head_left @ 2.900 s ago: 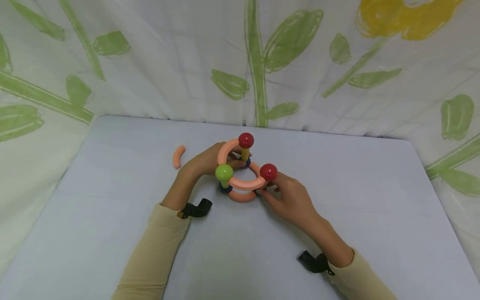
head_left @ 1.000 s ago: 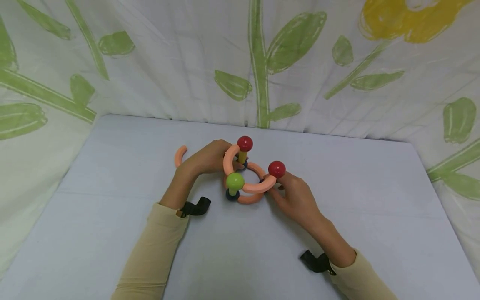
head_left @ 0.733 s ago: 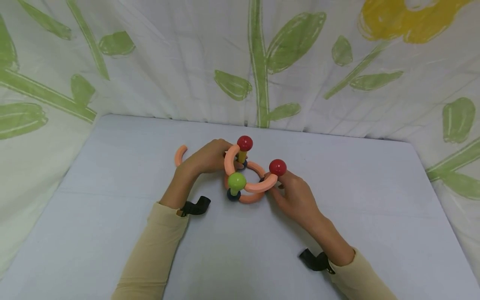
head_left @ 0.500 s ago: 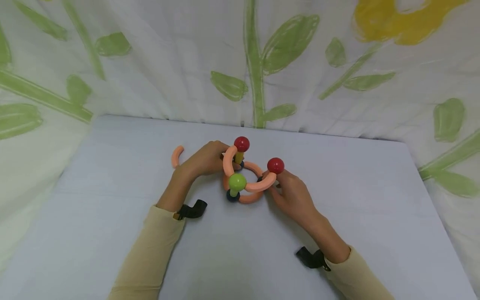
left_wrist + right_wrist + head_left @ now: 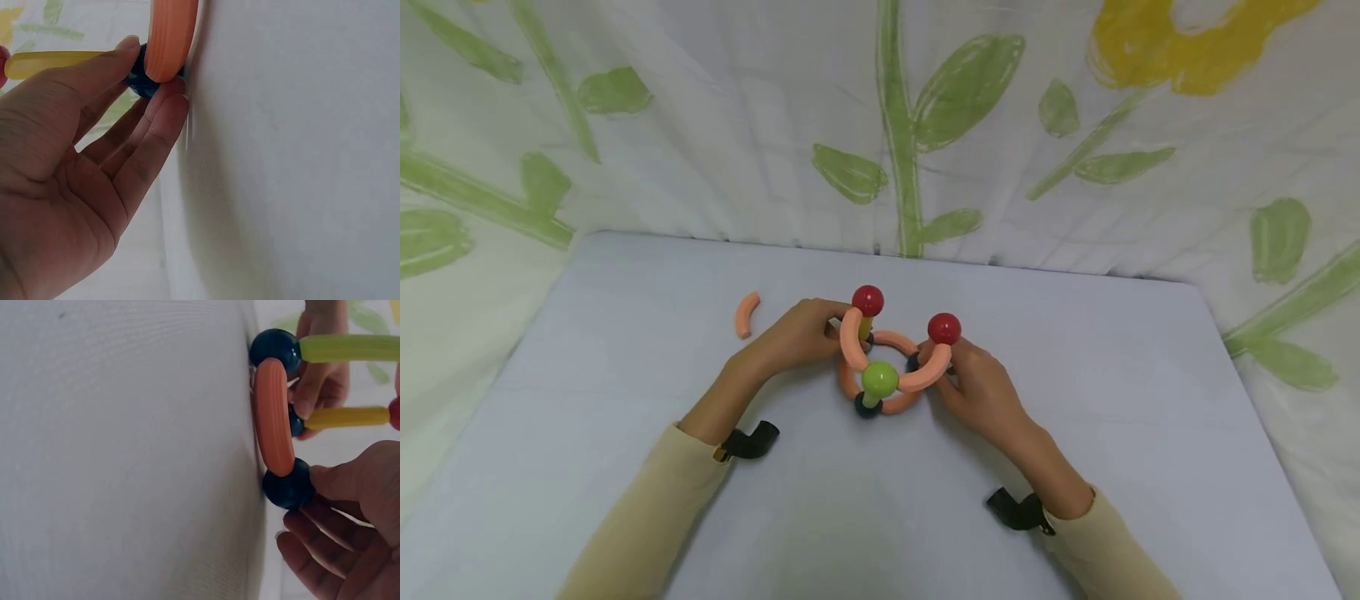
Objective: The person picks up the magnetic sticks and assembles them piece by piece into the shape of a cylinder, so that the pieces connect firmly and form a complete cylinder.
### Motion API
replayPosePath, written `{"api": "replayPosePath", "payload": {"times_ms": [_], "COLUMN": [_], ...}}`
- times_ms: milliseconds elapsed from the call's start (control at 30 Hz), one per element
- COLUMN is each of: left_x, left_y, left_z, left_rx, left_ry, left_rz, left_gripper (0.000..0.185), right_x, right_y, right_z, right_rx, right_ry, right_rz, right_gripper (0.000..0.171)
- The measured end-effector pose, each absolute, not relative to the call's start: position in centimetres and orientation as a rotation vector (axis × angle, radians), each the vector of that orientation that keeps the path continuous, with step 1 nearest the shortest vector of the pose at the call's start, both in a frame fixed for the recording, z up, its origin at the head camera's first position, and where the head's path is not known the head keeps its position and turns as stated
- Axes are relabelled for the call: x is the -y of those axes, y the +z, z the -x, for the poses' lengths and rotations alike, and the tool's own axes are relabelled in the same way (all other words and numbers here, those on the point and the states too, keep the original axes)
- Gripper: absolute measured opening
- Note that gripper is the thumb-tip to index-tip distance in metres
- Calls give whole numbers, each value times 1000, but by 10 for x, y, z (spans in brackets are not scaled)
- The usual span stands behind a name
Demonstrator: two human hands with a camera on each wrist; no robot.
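A toy frame stands mid-table: a flat ring of orange arcs (image 5: 883, 406) joined by dark blue balls, with upright yellow-green sticks. Two posts carry red balls (image 5: 868, 300) (image 5: 943, 328). Two raised orange arcs meet at a green ball (image 5: 880, 379). My left hand (image 5: 829, 327) pinches the far-left post's dark blue ball (image 5: 139, 84) beside an orange arc (image 5: 170, 37). My right hand (image 5: 946, 375) grips the right post; its thumb (image 5: 325, 480) presses the base ball (image 5: 289, 486) at the end of an arc (image 5: 274, 415).
One loose orange arc (image 5: 747, 315) lies on the pale table (image 5: 625, 350), left of my left hand. A white cloth printed with green leaves (image 5: 970, 83) hangs behind and at both sides. Black wrist straps (image 5: 751, 440) sit on both cuffs.
The green ball with the two raised arcs has swung lower and nearer to me. Both hands keep their hold. The head view has shifted slightly.
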State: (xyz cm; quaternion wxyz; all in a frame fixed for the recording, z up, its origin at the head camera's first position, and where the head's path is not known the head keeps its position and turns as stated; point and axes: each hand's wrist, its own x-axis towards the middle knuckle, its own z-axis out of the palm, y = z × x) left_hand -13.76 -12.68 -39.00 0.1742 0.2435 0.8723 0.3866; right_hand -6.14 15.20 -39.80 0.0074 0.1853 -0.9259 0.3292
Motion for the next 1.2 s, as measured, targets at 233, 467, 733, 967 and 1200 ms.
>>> {"api": "replayPosePath", "payload": {"times_ms": [233, 467, 733, 967, 1200], "left_x": [131, 135, 140, 138, 140], "left_y": [-387, -391, -392, -395, -393], "left_z": [128, 124, 124, 123, 123], "left_rx": [-2529, -2569, -2568, -2593, -2591], "left_ry": [986, 1103, 1171, 1158, 1171], "left_rz": [-776, -844, -805, -801, -808], "left_gripper": [19, 32, 23, 20, 17], "right_x": [-155, -151, -143, -145, -142], "right_y": [-397, -394, -391, -396, -398], "right_z": [64, 78, 94, 98, 99], "right_rx": [2868, 2856, 2872, 2841, 2826], "right_ry": [1122, 1093, 1064, 1030, 1017], "right_rz": [-587, -619, -623, -634, -645], "right_gripper": [16, 14, 10, 11, 11]}}
